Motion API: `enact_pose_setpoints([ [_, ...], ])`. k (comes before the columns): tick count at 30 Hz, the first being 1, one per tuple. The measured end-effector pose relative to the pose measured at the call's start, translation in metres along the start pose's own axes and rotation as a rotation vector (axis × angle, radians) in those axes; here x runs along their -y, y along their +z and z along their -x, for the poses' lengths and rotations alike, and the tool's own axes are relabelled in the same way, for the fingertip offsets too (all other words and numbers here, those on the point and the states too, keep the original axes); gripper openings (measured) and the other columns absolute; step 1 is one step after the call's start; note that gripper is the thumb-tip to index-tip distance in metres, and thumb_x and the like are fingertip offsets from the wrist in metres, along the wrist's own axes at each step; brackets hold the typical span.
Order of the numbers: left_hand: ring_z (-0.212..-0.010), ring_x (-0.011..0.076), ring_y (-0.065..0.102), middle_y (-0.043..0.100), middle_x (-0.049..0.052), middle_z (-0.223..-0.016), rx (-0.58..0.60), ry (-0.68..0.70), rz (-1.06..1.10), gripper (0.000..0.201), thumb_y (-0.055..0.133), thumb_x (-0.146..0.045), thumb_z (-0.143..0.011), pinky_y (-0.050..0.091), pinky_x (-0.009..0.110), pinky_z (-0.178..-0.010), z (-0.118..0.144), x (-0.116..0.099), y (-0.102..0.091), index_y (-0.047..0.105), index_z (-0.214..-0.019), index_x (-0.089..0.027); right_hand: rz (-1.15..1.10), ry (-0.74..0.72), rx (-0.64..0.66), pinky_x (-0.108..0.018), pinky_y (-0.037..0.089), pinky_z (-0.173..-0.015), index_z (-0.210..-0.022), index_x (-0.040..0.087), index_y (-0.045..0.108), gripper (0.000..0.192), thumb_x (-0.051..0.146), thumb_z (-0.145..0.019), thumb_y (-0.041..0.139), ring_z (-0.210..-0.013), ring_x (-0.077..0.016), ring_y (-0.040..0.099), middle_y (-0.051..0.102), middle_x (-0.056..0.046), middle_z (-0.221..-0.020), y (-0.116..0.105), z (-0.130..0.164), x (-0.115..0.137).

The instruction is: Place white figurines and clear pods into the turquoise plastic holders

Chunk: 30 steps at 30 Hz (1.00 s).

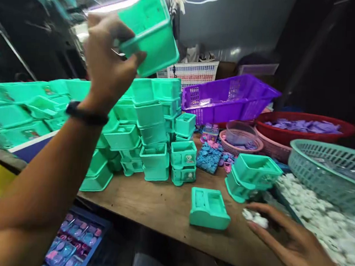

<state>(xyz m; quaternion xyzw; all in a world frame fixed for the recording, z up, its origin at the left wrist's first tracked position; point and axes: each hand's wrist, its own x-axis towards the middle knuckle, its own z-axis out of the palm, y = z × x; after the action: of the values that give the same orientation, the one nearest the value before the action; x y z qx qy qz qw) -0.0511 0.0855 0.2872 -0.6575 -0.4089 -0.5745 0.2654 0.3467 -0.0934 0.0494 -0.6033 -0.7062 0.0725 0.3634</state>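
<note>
High at the upper left, my left hand point(110, 55) grips a green plastic box point(157, 49) by its rim, tilted with its open side showing. At the lower right, my right hand point(293, 240) pinches a small white plastic piece point(256, 218) between thumb and fingers; its exact kind is unclear. Just left of that hand, a green compartmented piece point(211, 209) rests on the wooden table point(151, 202). Behind it stand stacked green boxes point(254, 171). A heap of white pieces point(318, 209) lies to the right of my right hand.
Tall stacks of green boxes point(154, 120) line the table's left and middle. Farther back are a purple basket point(226, 103), a red basin point(307, 134) with purple pieces, and a pale green basket point(325, 171). A blue crate point(99, 239) with small coloured parts sits below the table edge.
</note>
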Motion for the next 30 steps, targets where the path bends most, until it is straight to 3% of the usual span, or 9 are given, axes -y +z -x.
enact_pose_setpoints([
  [4,-0.129,0.0251,0.06,0.069,0.005,-0.119,0.173,0.081,0.126,0.016,0.07,-0.041,-0.097,0.05,0.049,-0.11,0.105,-0.044,-0.063,0.065,-0.107,-0.03,-0.154,0.101,0.176,-0.026,0.062,-0.09,-0.113,0.031,0.078,0.047,0.069,-0.089,0.063,-0.112,-0.0242,0.075,0.08,-0.001,-0.12,0.021,-0.013,0.016],
  [6,-0.117,0.0225,0.066,0.071,0.001,-0.096,0.288,0.135,0.173,0.006,0.068,-0.027,-0.098,0.057,0.043,-0.097,0.161,-0.06,-0.075,0.065,-0.102,-0.028,-0.189,0.127,0.21,-0.028,0.061,-0.093,-0.114,0.028,0.078,0.051,0.07,-0.088,0.064,-0.112,-0.0253,0.075,0.08,-0.004,-0.118,0.028,-0.02,0.018],
  [7,-0.113,0.0219,0.067,0.072,0.0,-0.089,0.309,0.199,0.234,0.01,0.07,-0.021,-0.096,0.06,0.039,-0.09,0.186,-0.065,-0.076,0.065,-0.103,-0.026,-0.185,0.125,0.212,-0.029,0.062,-0.09,-0.113,0.027,0.078,0.051,0.069,-0.088,0.063,-0.107,-0.0251,0.076,0.081,-0.004,-0.113,0.031,-0.022,0.018],
  [11,-0.106,0.0228,0.068,0.073,0.0,-0.079,0.377,0.129,0.267,0.013,0.065,-0.011,-0.096,0.058,0.038,-0.092,0.271,-0.076,-0.062,0.066,-0.103,-0.022,-0.067,-0.005,0.179,-0.028,0.063,-0.071,-0.108,0.026,0.078,0.039,0.058,-0.095,0.06,-0.072,-0.02,0.076,0.082,-0.002,-0.095,0.039,-0.03,0.016],
  [14,-0.101,0.0224,0.071,0.073,0.0,-0.076,0.394,0.052,0.236,0.016,0.058,-0.008,-0.098,0.055,0.037,-0.09,0.315,-0.079,-0.049,0.066,-0.103,-0.021,0.074,-0.21,0.098,-0.027,0.063,-0.067,-0.111,0.025,0.078,0.037,0.05,-0.103,0.052,-0.078,-0.0201,0.079,0.083,-0.004,-0.104,0.047,-0.034,0.015],
  [19,-0.096,0.0234,0.071,0.072,0.0,-0.075,0.388,0.023,0.155,0.017,0.054,-0.009,-0.1,0.051,0.041,-0.092,0.354,-0.089,-0.032,0.067,-0.102,-0.021,0.535,-0.574,-0.076,-0.04,0.068,-0.066,-0.105,0.021,0.08,0.055,0.042,-0.11,0.029,-0.08,-0.0275,0.08,0.082,-0.009,-0.091,0.062,-0.039,0.015],
  [22,-0.098,0.0236,0.071,0.072,0.0,-0.075,0.392,0.031,0.122,0.02,0.053,-0.008,-0.099,0.048,0.042,-0.097,0.361,-0.094,-0.027,0.068,-0.104,-0.02,0.586,-0.632,-0.049,-0.044,0.068,-0.063,-0.104,0.022,0.081,0.059,0.044,-0.11,0.027,-0.08,-0.0298,0.08,0.082,-0.01,-0.091,0.063,-0.04,0.016],
  [27,-0.102,0.0207,0.07,0.074,0.0,-0.079,0.406,0.033,0.146,0.025,0.047,-0.009,-0.104,0.04,0.04,-0.106,0.366,-0.093,-0.032,0.069,-0.102,-0.02,0.249,-0.381,-0.006,-0.033,0.069,-0.069,-0.102,0.028,0.083,0.059,0.07,-0.102,0.04,-0.09,-0.0272,0.081,0.083,-0.007,-0.099,0.043,-0.037,0.018],
  [30,-0.102,0.0194,0.071,0.078,0.0,-0.085,0.386,0.021,0.153,0.028,0.045,-0.013,-0.107,0.036,0.04,-0.108,0.374,-0.088,-0.037,0.07,-0.098,-0.02,0.108,-0.125,-0.022,-0.029,0.064,-0.05,-0.097,0.03,0.085,0.064,0.083,-0.091,0.048,-0.062,-0.0249,0.078,0.083,-0.004,-0.087,0.03,-0.029,0.021],
])
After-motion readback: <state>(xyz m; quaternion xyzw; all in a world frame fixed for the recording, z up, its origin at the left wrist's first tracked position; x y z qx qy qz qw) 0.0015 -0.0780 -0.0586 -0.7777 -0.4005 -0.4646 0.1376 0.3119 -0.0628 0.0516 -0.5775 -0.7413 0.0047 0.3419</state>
